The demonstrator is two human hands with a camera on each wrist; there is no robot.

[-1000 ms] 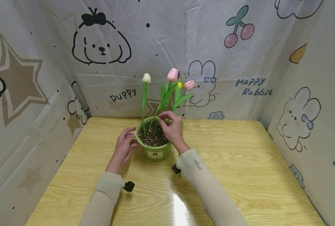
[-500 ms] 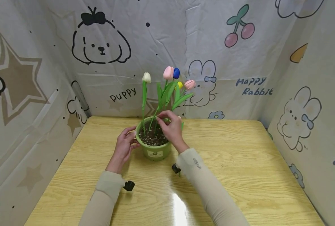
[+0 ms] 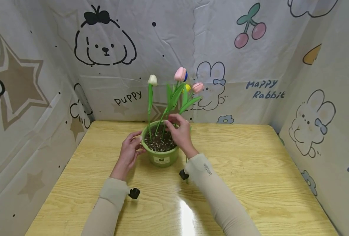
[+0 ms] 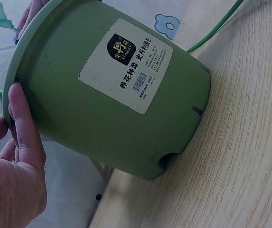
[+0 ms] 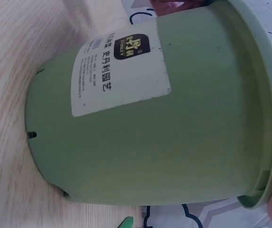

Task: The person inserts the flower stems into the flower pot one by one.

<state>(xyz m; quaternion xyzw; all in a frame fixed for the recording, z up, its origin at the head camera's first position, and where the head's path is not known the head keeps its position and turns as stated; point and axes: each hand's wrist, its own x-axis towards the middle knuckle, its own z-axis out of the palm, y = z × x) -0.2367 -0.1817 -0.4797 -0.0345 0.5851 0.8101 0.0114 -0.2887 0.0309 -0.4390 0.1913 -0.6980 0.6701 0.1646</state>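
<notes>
A round green flowerpot (image 3: 165, 159) with dark, white-flecked soil (image 3: 157, 144) stands on the table. My left hand (image 3: 128, 154) grips its left rim; in the left wrist view its fingers (image 4: 24, 118) lie against the outside just under the rim. Over the soil, my right hand (image 3: 181, 131) pinches a thin green tulip stem (image 3: 163, 133) between thumb and forefinger. A white tulip (image 3: 152, 80) rises upright at the left of the pot. Above my right hand are a pink tulip (image 3: 180, 74), a blue one (image 3: 186, 76) partly behind it, a yellow one (image 3: 187, 87) and another pink one (image 3: 198, 87).
A loose green stem (image 3: 187, 180) shows on the wooden table (image 3: 236, 170) beside my right cuff. The printed cloth wall (image 3: 162, 42) rises right behind the table's back edge. Each cuff carries a small black camera (image 3: 134, 193).
The front pink tulip swung left, baring the blue one, then came back right over it. My right hand shifted slightly left, then right. The left hand stays at the pot rim.
</notes>
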